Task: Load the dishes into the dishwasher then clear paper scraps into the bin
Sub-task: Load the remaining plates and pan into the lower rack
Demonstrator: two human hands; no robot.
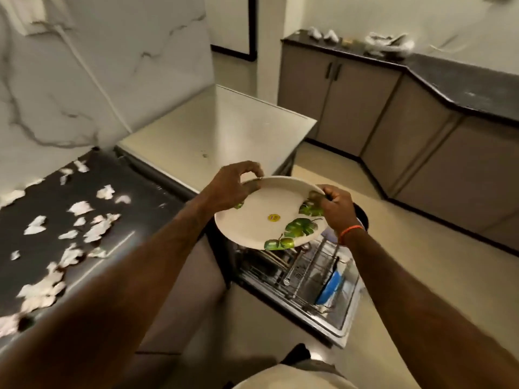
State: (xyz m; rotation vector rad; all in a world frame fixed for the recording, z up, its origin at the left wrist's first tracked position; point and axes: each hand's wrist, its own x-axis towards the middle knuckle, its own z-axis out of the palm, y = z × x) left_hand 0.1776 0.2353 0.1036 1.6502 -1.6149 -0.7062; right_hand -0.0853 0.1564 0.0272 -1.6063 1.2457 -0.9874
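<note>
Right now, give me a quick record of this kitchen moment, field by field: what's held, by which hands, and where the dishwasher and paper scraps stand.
held item: plate, white with green leaf print, yellow sticker at centre
left hand: grips the plate's far left rim
right hand: grips its right rim
plate position: above the open dishwasher rack
rack contents: a blue item, other dishes unclear
paper scraps: scattered on the dark counter, uncleared

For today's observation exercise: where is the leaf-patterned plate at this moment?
In the head view, the plate sits centre frame, held by its rim between the left hand and right hand, above the open dishwasher rack.
</note>
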